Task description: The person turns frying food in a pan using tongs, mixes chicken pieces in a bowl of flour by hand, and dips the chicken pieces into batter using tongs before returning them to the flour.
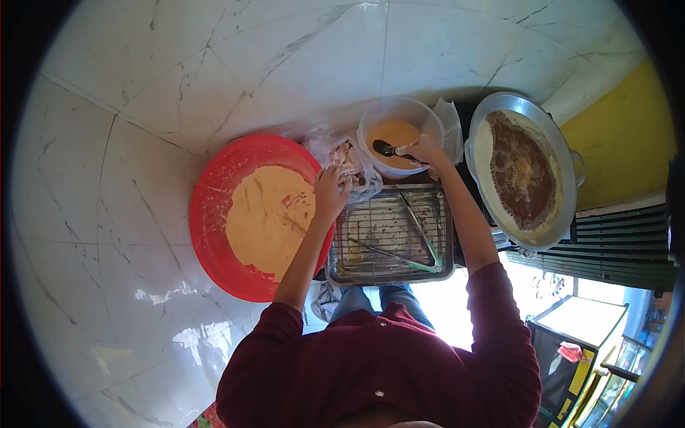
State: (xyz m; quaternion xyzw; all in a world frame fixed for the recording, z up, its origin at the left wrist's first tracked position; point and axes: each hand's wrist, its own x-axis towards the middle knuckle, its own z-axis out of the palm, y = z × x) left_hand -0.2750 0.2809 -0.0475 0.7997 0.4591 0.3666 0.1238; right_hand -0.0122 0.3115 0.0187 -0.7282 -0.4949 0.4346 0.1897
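My right hand (425, 151) is closed round the handle of a black spoon-like utensil (383, 148), its dark head over the orange batter (397, 134) in a clear plastic tub (371, 113). To the left, my left hand (331, 192) has its fingers curled at the edge of a clear plastic bag (369, 187) that holds pale raw meat pieces (345, 155). The hand partly covers the bag. Beside it stands a large red basin (214, 207) with pale orange flour (264, 214) inside.
A wire rack on a metal tray (371, 274) lies in front of me, with open metal tongs (432, 251) on it. At the right, a large metal pan (510, 103) holds brown, foamy oil (524, 171). Marbled tiles (285, 64) line the back.
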